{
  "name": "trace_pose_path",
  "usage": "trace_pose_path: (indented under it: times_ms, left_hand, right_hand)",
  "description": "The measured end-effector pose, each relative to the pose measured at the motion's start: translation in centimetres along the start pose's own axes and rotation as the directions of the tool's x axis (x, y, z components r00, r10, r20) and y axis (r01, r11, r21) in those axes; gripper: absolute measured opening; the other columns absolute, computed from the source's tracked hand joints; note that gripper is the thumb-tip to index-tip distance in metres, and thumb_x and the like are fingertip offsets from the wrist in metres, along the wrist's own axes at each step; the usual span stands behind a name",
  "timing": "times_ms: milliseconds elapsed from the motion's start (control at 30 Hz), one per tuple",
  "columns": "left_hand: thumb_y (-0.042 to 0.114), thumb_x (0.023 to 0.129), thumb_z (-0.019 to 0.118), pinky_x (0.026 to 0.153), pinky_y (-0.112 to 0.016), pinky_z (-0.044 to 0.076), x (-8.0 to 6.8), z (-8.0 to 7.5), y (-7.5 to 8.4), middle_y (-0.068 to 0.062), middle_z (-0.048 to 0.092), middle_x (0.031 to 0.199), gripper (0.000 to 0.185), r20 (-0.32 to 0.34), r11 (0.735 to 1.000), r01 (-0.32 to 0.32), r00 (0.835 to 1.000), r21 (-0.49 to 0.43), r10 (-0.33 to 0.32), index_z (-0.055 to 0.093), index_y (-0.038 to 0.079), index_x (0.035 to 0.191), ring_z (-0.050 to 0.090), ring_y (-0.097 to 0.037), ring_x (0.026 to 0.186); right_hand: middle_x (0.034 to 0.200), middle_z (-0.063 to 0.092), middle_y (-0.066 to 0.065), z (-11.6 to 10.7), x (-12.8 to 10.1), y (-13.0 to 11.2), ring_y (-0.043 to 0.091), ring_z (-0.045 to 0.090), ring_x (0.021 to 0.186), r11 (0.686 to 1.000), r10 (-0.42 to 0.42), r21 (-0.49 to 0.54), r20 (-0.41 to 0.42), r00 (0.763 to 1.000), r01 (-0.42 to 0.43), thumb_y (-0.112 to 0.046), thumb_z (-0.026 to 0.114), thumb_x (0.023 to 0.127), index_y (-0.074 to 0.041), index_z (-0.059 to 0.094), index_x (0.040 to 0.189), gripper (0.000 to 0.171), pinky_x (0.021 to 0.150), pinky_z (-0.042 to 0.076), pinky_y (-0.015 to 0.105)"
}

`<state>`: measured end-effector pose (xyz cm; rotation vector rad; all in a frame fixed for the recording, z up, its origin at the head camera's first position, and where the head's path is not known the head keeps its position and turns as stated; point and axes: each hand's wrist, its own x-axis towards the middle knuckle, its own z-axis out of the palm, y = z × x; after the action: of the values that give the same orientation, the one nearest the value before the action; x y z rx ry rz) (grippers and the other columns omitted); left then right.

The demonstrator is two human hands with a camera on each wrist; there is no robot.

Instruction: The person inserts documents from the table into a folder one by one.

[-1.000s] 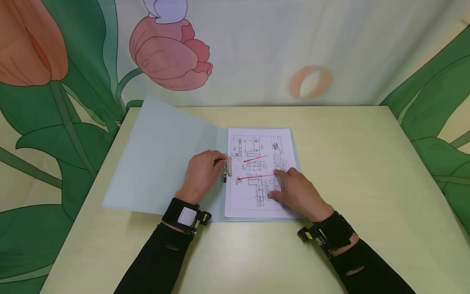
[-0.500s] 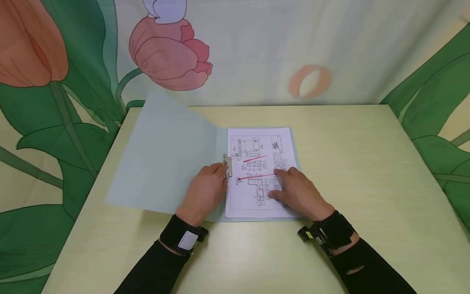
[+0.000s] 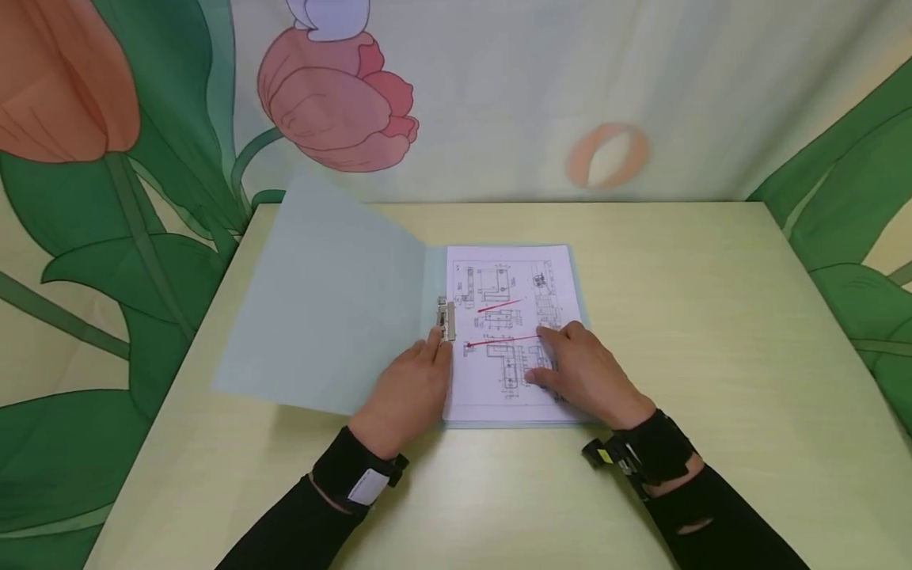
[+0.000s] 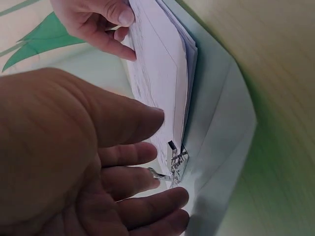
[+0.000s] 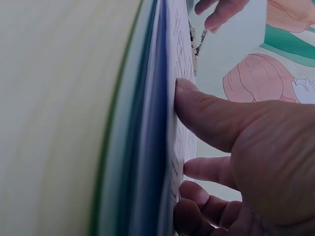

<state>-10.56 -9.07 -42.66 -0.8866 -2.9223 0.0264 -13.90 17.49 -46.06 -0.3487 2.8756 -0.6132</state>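
A light blue folder (image 3: 328, 301) lies spread on the table, its cover tilted up to the left. On its right side sits a stack of papers (image 3: 479, 396) printed with technical drawings and two red lines. A metal clip (image 3: 446, 317) stands at the stack's left edge. My left hand (image 3: 412, 388) is at the clip's near end, fingers fairly straight; in the left wrist view they spread around the raised metal lever (image 4: 160, 175). My right hand (image 3: 587, 376) rests on the right part of the top sheet, thumb and forefinger touching the paper, other fingers loosely bent.
The folder lies on a pale wood-grain table (image 3: 684, 301). Behind it hangs a curtain (image 3: 499, 103) with printed flowers and leaves. Black bands with small cameras (image 3: 594, 453) sit on both wrists.
My left hand has slid from the clip's far end toward its near end, its bent fingers straightening. My right hand stays in place on the papers.
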Motion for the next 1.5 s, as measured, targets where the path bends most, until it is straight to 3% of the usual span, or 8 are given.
trace_pose_path:
  times_ms: [367,900,1133,1500]
  left_hand:
    - [0.009,0.103,0.061,0.105,-0.043,0.057,0.5,0.3,0.5,-0.031,0.063,0.141,0.022,0.097,0.997,-0.005,0.995,0.075,-0.002,0.068,-0.006,0.118,0.069,-0.038,0.124]
    - [0.005,0.102,0.063,0.091,-0.036,0.06,0.8,0.0,0.2,-0.03,0.063,0.141,0.02,0.106,0.998,-0.019,0.994,0.058,0.013,0.069,-0.006,0.119,0.072,-0.034,0.114]
    - [0.003,0.103,0.061,0.103,-0.038,0.057,1.0,-0.4,-0.2,-0.029,0.057,0.148,0.029,0.192,1.0,0.007,0.981,-0.023,-0.003,0.065,-0.008,0.13,0.069,-0.034,0.122]
    - [0.006,0.104,0.061,0.106,-0.038,0.055,1.1,-0.9,-0.1,-0.026,0.055,0.152,0.033,0.249,1.0,0.008,0.969,0.002,-0.009,0.063,-0.007,0.135,0.067,-0.032,0.124]
  right_hand:
    - [0.109,0.059,0.018,0.0,0.0,-0.1,0.026,0.054,0.087,1.0,0.0,-0.002,-0.004,1.0,0.0,-0.034,0.088,0.087,-0.001,0.055,0.151,0.08,0.064,0.041,0.031]
    - [0.107,0.059,0.018,-0.2,0.1,-0.2,0.026,0.053,0.088,1.0,0.008,0.022,0.001,1.0,-0.008,-0.032,0.088,0.087,0.0,0.055,0.151,0.08,0.062,0.038,0.031]
    - [0.109,0.059,0.019,-0.1,0.1,-0.1,0.027,0.055,0.088,1.0,0.01,0.022,-0.001,1.0,-0.01,-0.033,0.089,0.086,0.0,0.054,0.151,0.081,0.062,0.041,0.03]
    - [0.109,0.06,0.019,-0.1,0.0,-0.3,0.026,0.055,0.087,1.0,0.014,0.024,0.0,1.0,-0.014,-0.033,0.088,0.086,0.0,0.055,0.151,0.08,0.063,0.04,0.03]
